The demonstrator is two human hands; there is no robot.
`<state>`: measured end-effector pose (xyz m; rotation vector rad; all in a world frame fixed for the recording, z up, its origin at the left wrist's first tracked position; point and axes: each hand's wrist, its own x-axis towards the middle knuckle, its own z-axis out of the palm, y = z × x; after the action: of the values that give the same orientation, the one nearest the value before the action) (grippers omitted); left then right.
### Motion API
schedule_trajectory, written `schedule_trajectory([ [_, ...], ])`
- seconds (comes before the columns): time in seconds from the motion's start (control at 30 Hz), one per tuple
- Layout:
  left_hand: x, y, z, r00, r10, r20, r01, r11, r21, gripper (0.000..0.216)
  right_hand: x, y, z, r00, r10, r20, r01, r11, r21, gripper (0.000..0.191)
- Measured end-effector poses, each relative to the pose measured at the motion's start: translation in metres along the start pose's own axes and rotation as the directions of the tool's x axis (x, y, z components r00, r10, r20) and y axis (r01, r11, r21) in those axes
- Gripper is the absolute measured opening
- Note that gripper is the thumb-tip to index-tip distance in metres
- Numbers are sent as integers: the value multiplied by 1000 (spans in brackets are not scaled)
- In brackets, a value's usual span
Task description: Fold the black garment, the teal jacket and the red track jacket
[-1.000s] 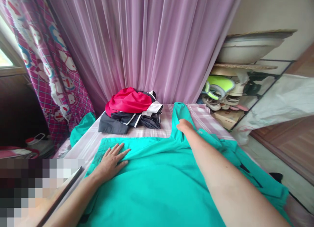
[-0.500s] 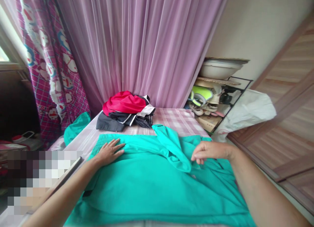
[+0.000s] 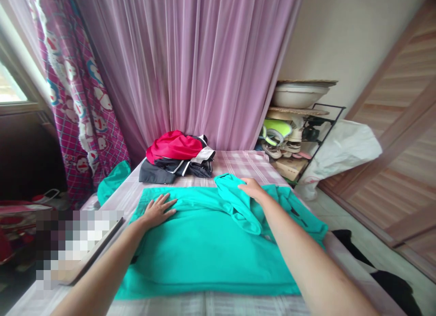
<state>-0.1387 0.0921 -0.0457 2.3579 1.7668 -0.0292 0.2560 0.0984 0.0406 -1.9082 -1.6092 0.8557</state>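
The teal garment (image 3: 204,248) lay spread flat directly in front of both hands, its long axis running left to right across the plaid-covered bed (image 3: 245,163), so each hand worked one end of it. Its right part was bunched: a folded-over sleeve or flap (image 3: 238,204) lay doubled back toward the middle, with more crumpled teal cloth beyond it at the bed's right edge.

The right hand (image 3: 251,188) rested on top of that folded flap, palm down, fingers loosely curved over the cloth; whether it pinched the fabric could not be told. It was the hand nearer the loose part. The left hand (image 3: 157,210) lay well apart from it, at the garment's far left corner, fingers spread and pressed flat on the smooth cloth.

Beyond both hands, toward the pink curtain (image 3: 190,66), sat a pile of red, black and white clothes (image 3: 179,157), just clear of the garment's far edge. Left of the left hand another bit of teal fabric (image 3: 114,184) hung off the bed's side. Off to the right of the right hand stood a rack of shoes (image 3: 289,141) with a basin (image 3: 299,94) on top.
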Motion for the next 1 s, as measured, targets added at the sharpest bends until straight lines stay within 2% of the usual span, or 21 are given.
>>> schedule_trajectory([
  [0.07,0,-4,-1,999,45,-31,-45,999,-22,58,-19,2,-16,996,-76,36,69,982,174,37],
  [0.13,0,-9,-5,994,88,-64,-92,994,-60,52,-43,4,-37,976,-174,131,117,926,358,38],
  [0.2,-1,-14,-11,987,124,-102,-135,984,-119,45,-69,9,-57,928,-245,282,123,913,389,39],
  [0.27,-1,-16,-17,978,143,-154,-169,971,-167,40,-92,14,-75,840,-262,474,144,952,271,41],
  [0.33,-4,-14,-21,970,137,-202,-172,970,-169,36,-110,19,-86,711,-254,656,212,967,145,45],
  [0.4,-8,-9,-22,965,133,-227,-166,978,-130,35,-122,23,-91,587,-259,767,277,954,110,51],
  [0.43,-10,-6,-21,965,138,-225,-165,981,-105,37,-125,24,-91,567,-264,780,289,951,111,54],
  [0.47,-13,-2,-21,965,145,-218,-166,983,-80,38,-125,25,-89,586,-264,766,288,952,108,57],
  [0.5,-15,1,-20,966,152,-208,-168,984,-58,40,-122,26,-86,641,-254,724,275,957,93,60],
  [0.53,-18,4,-20,967,161,-199,-173,984,-40,41,-117,28,-83,718,-233,656,252,965,67,61],
  [0.6,-23,10,-21,966,180,-188,-185,983,-8,42,-100,35,-75,876,-159,454,185,983,-13,58],
  [0.67,-25,15,-24,965,196,-175,-195,981,26,43,-77,45,-68,977,-59,205,90,985,-146,48],
  [0.7,-26,19,-26,966,199,-167,-195,980,42,43,-66,52,-65,998,-11,65,26,971,-236,43],
  [0.73,-26,22,-27,967,195,-162,-188,980,57,44,-54,58,-63,997,29,-68,-50,944,-325,41],
  [0.8,-25,29,-29,971,179,-161,-169,983,75,44,-35,72,-60,964,85,-251,-196,867,-458,49],
  [0.83,-24,33,-29,972,171,-163,-159,984,82,45,-28,79,-59,951,109,-290,-246,835,-493,56],
  [0.9,-22,39,-30,973,164,-164,-150,984,95,44,-17,89,-58,946,139,-292,-280,801,-529,65],
  [1.0,-21,44,-29,971,167,-174,-153,984,90,43,-10,102,-56,958,110,-264,-244,794,-556,57],
])
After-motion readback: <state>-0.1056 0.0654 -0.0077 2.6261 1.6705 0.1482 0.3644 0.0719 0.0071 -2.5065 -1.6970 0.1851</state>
